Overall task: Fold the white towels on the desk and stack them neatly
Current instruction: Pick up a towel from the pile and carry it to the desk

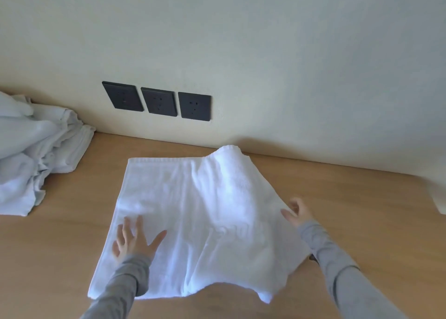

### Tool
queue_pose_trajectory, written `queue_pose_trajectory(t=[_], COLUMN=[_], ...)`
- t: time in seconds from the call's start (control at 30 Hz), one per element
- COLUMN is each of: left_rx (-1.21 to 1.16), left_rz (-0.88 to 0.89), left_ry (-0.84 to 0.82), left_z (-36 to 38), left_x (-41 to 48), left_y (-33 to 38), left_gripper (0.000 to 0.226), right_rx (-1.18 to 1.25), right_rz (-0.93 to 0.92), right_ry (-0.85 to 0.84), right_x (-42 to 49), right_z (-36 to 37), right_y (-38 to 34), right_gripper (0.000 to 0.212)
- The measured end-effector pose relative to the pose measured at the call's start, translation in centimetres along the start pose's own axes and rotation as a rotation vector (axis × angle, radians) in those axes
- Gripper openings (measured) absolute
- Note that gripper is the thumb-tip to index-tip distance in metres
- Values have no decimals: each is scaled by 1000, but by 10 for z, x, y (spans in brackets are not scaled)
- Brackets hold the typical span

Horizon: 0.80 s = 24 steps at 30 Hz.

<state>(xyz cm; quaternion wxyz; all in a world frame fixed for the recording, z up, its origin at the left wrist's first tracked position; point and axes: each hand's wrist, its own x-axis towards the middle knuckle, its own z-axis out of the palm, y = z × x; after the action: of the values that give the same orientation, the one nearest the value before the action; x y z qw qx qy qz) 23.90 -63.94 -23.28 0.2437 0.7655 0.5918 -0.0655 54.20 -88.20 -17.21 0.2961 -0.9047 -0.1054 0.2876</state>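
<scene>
A white towel [193,217] lies spread on the wooden desk [362,210] in front of me. Its left part is flat; its right part is lifted off the desk and billows up toward the wall. My left hand [134,238] rests flat on the towel's near-left area, fingers spread. My right hand [296,211] is at the raised right edge of the towel, fingers apart and touching the cloth; whether it grips the edge is unclear. Both arms wear grey sleeves.
A heap of crumpled white towels [36,154] sits at the far left against the wall. Three dark wall sockets [158,101] are above the desk's back edge. A white cloth edge [438,198] shows at the right border.
</scene>
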Motion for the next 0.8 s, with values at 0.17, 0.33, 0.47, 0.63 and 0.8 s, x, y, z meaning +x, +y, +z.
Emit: queue_pose_trajectory(t=[0.17,0.33,0.47,0.63,0.8], left_rx=[93,97,88,53,38], left_rz=[-20,-20,-29,-21,26], left_ry=[-19,12,20,3,2], left_z=[18,26,29,29,24], left_x=[-2,-2,1,4,9], left_y=[5,-2,-6,-12,-14], left_gripper=[105,107,107,106,107], right_rx=[-316,-182,-121,7,-382], right_rz=[70,87,206,93,9], right_ry=[-40,-132,-204,-174,252], right_x=[34,42,46,30,-10], right_z=[12,19,25,20,-22], right_y=[7,6,-5,-14,1], right_gripper=[70,71,57,44,50])
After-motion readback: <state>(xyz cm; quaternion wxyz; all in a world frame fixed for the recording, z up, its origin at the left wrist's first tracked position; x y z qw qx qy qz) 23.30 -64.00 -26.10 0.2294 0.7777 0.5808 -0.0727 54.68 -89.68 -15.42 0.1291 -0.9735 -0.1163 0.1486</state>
